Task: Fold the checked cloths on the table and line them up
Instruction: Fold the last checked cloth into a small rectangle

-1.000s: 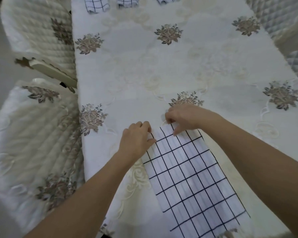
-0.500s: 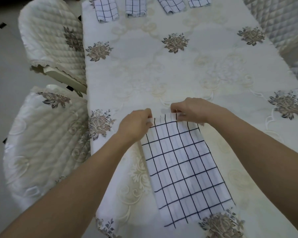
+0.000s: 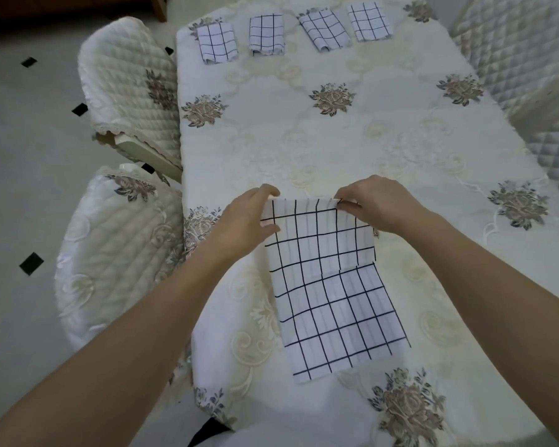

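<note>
Checked cloth [image 3: 329, 285] pinched at its far edge by both hands, near end of the surface [image 3: 352, 146]

White cloth with a dark grid, lying lengthways near the front edge, far end lifted and doubled toward the viewer; no brand, label or writing readable. Left hand [image 3: 242, 221] at the far left corner, fingers [image 3: 268, 190] curled over the edge, thumb pressed on top. Right hand [image 3: 375, 203] at the far right corner, fingers closed in a pinch on the fold. Four folded checked cloths [image 3: 291, 30] in a row along the far edge. Floral embroidered covering beneath; quilted chairs [image 3: 126, 82] at both sides
</note>
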The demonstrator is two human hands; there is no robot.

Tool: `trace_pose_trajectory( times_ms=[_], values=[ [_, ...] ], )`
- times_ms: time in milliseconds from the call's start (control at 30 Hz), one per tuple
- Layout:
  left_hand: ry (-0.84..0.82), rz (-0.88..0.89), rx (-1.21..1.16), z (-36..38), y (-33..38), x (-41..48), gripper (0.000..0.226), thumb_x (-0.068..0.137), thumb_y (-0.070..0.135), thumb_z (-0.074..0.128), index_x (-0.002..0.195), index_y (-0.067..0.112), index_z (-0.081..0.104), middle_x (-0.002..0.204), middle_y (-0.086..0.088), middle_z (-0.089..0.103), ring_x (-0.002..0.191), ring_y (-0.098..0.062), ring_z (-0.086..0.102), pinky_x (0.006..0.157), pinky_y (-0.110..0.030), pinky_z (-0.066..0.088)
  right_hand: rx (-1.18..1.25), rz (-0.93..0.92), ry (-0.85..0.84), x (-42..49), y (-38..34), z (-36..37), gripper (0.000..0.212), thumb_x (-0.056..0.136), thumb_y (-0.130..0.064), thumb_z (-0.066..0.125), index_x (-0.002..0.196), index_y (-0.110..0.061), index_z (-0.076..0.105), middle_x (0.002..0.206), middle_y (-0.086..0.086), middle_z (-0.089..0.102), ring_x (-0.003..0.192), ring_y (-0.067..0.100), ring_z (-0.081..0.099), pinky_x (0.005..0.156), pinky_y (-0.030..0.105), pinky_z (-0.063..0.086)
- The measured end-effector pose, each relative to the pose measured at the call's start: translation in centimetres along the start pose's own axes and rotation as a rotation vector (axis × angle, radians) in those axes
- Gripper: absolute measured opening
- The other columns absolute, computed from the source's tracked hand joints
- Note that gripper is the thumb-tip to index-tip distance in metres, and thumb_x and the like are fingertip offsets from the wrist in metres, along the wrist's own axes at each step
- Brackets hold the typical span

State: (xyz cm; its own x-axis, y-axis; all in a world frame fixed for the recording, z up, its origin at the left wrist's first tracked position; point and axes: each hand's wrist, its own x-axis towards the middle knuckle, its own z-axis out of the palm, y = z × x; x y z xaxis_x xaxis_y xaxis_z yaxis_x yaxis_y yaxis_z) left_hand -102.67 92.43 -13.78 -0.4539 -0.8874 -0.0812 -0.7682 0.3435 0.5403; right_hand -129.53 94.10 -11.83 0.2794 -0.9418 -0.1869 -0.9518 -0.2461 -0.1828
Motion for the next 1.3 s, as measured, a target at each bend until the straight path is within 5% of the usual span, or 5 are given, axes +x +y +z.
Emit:
trace_pose_trajectory(
  times_ms=[100,233,600,1033,1300],
  values=[
    [0.152,-0.108,-0.087,1.2,-1.0,-1.9,0.093,0.079,0.023,0.083,0.152,0.029,0.026,0.126,-0.002,0.044,0.107,-0.016,0.050,0.089,-0.032,0.045,-0.007,0.007,0.014,0.1,-0.3,0.3,0.023,0.102,-0.037,0.047,0.110,-0.026,0.066,0.098,-0.002,0.070,0.094,0.028,0.061,0.070,0.040,0.052],
    [0.412,0.160,0.299,4.3,-1.8,-8.1,0.048,0.087,0.020,0.071,0.132,0.010,0.056,0.120,-0.014,0.053,0.108,-0.030,0.053,0.088,-0.047,0.047,-0.011,0.004,0.047,0.7,-1.0,0.6,0.021,0.101,-0.037,0.048,0.107,-0.026,0.065,0.096,0.000,0.069,0.092,0.029,0.060,0.065,0.035,0.045],
    [-0.136,0.312,0.529,10.8,-3.7,-15.2,0.055,0.102,0.037,0.038,0.148,0.008,0.044,0.156,-0.009,0.039,0.146,-0.023,0.033,0.120,-0.046,0.024,-0.018,-0.002,0.033,2.2,-2.3,1.1,0.020,0.101,-0.036,0.049,0.100,-0.022,0.064,0.089,0.004,0.063,0.087,0.031,0.057,0.063,0.034,0.035],
    [-0.105,0.279,0.300,10.6,-3.8,-15.1,0.049,0.098,0.034,0.039,0.138,0.009,0.054,0.150,-0.007,0.046,0.137,-0.021,0.045,0.111,-0.042,0.041,0.031,-0.104,0.224,-5.0,-2.4,1.3,0.015,0.095,-0.026,0.065,0.105,-0.027,0.076,0.098,-0.004,0.073,0.092,0.029,0.066,0.063,0.033,0.048],
    [0.390,-0.086,-0.185,6.8,-3.2,-14.2,0.019,0.095,0.011,0.041,0.100,0.008,0.059,0.105,-0.002,0.048,0.090,-0.018,0.053,0.080,-0.041,0.049,0.083,-0.207,0.297,-13.6,-2.2,6.1,0.024,0.079,-0.004,0.079,0.099,-0.017,0.079,0.098,-0.002,0.076,0.090,0.027,0.070,0.076,0.037,0.055]
  ],
)
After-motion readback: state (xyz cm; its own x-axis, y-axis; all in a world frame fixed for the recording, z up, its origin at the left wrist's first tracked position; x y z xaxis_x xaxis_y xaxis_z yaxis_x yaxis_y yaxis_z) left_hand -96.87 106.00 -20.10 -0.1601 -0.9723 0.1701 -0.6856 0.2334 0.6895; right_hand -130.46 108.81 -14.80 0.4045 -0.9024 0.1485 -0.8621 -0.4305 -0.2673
